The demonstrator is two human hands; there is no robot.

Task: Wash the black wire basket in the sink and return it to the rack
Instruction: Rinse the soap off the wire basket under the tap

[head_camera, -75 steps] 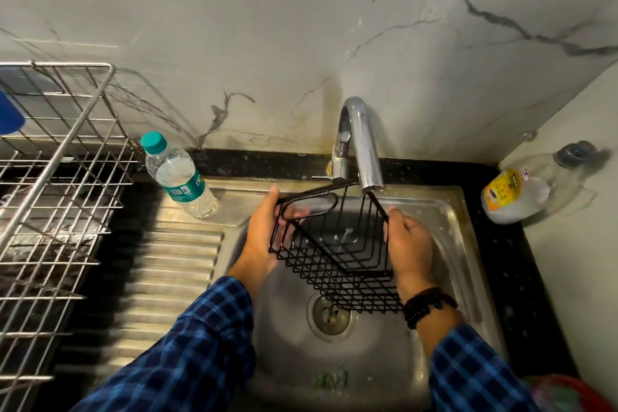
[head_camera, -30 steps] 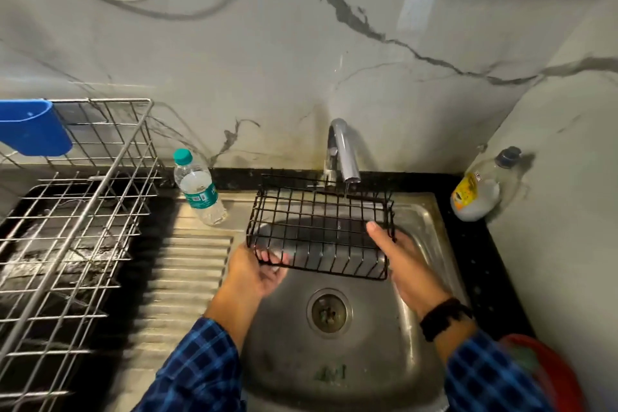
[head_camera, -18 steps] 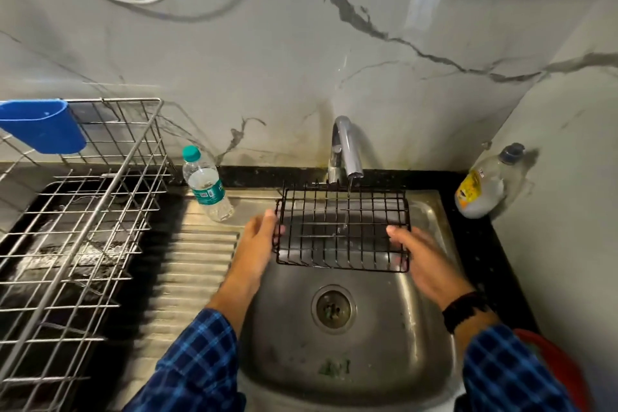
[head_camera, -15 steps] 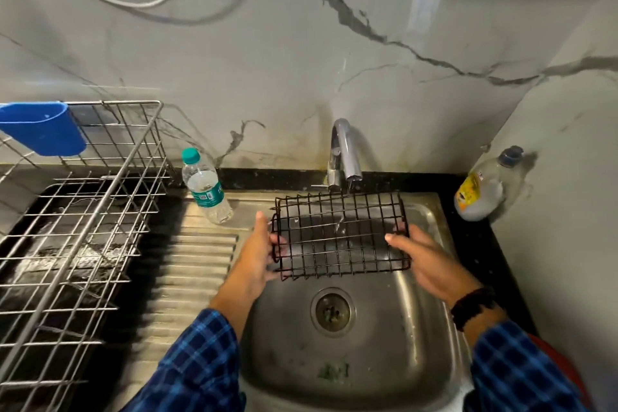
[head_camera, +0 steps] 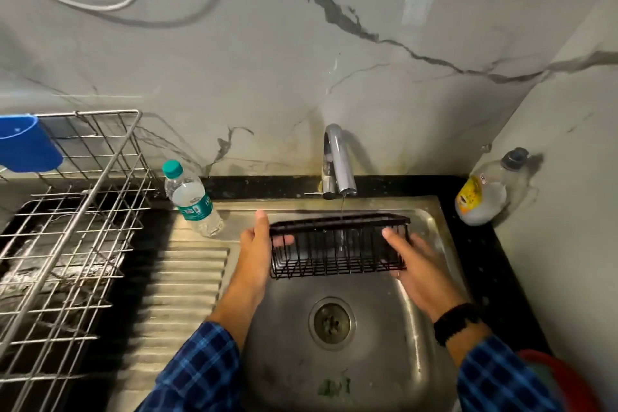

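Sink [head_camera: 418, 361] at centre, drain [head_camera: 331, 323] in its floor. Tap [head_camera: 337, 160] at the sink's back edge, its spout above the wire basket [head_camera: 337, 244]. The basket sits over the basin between the left hand [head_camera: 257, 251] at its left end and the right hand [head_camera: 418, 264] at its right end. Draining board [head_camera: 187, 278] left of the basin, with a water bottle [head_camera: 194, 201] at its back edge. Dish rack [head_camera: 67, 211] further left, a cup [head_camera: 26, 144] on its back rail. Soap bottle [head_camera: 481, 194] in the counter's back right corner.

We are holding the black wire basket [head_camera: 337, 246] above the sink [head_camera: 384, 361], and the faucet [head_camera: 339, 157] is hanging just over its back rim, closing the way straight up. Our left hand [head_camera: 255, 254] and right hand [head_camera: 419, 269] are filling both ends. Leftward, the ribbed drainboard [head_camera: 190, 284] is lying open toward the rack [head_camera: 90, 113]; the water bottle [head_camera: 192, 201] is standing at its back edge, beside the rack.
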